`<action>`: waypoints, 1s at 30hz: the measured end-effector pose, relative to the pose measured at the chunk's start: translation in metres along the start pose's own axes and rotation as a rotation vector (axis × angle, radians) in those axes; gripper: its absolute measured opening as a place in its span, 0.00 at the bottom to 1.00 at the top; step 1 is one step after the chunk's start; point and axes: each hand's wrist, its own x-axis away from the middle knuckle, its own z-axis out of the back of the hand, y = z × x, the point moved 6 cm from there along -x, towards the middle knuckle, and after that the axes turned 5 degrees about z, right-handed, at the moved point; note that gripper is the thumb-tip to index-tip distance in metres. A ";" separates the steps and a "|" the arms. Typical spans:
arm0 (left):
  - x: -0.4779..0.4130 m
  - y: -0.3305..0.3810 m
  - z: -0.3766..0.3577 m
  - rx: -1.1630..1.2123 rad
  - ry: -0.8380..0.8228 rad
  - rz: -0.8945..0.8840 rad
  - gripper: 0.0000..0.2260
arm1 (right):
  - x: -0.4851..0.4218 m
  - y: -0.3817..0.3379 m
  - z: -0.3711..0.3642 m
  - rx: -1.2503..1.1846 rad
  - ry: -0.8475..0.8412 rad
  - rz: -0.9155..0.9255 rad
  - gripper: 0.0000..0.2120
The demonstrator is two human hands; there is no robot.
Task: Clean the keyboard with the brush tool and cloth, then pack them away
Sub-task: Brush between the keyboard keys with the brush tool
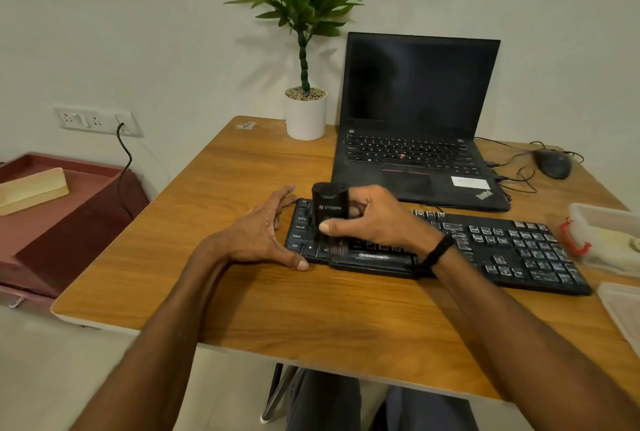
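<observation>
The black brush tool (330,209) stands nearly upright over the left part of the keyboard (502,247), its bristles down on the bottom row of keys beside the space bar. The right hand (374,219) is clamped round its body, thumb across the near face and fingers curled behind. The left hand (263,233) lies spread at the keyboard's left end, fingers fairly straight over the corner keys and thumb against the front edge, holding nothing; it appears to be steadying the board. The keyboard lies slightly askew on the wooden bench (311,320), touched by both hands. Behind the keyboard an open laptop (415,112) sits with a dark screen; behind its right end is a mouse (553,164) with its cable; behind its left end stands a potted plant (306,115). Just beside the keyboard's right end is a clear plastic box (602,233) with a red latch, and a flat lid (623,313) lies nearer the bench's front edge. A pale thing (613,240) inside the box may be the cloth, though I cannot tell. I judge the brushing step to be under way at the left end, with wiping and packing not yet done. The next move calls for drawing the bristles rightward along the rows under light pressure, the left hand bracing the board.
</observation>
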 end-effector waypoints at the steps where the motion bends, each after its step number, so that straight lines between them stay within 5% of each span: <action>1: 0.000 -0.001 -0.001 -0.008 -0.003 -0.002 0.68 | 0.002 0.000 -0.004 -0.006 -0.022 -0.002 0.21; 5: 0.000 0.001 0.001 -0.020 0.011 0.000 0.68 | 0.000 -0.002 0.013 0.174 0.162 0.018 0.23; 9: 0.001 0.000 0.000 -0.029 0.011 0.006 0.68 | 0.002 0.002 0.001 0.055 -0.051 -0.013 0.23; 13: -0.001 0.003 0.000 -0.011 0.016 -0.004 0.68 | 0.001 0.001 0.021 0.172 0.159 0.021 0.20; 17: 0.000 -0.001 0.000 0.002 0.008 -0.008 0.67 | 0.003 0.005 -0.001 -0.002 -0.059 -0.004 0.20; 21: -0.001 0.003 0.001 0.016 0.009 -0.021 0.67 | -0.003 -0.003 0.014 0.169 0.196 0.054 0.18; 26: -0.002 -0.001 -0.001 0.023 0.006 -0.042 0.66 | -0.007 0.001 -0.004 0.117 0.068 0.060 0.19; 30: -0.001 0.001 0.002 0.015 0.021 -0.045 0.64 | -0.012 -0.006 0.002 0.212 0.212 0.101 0.20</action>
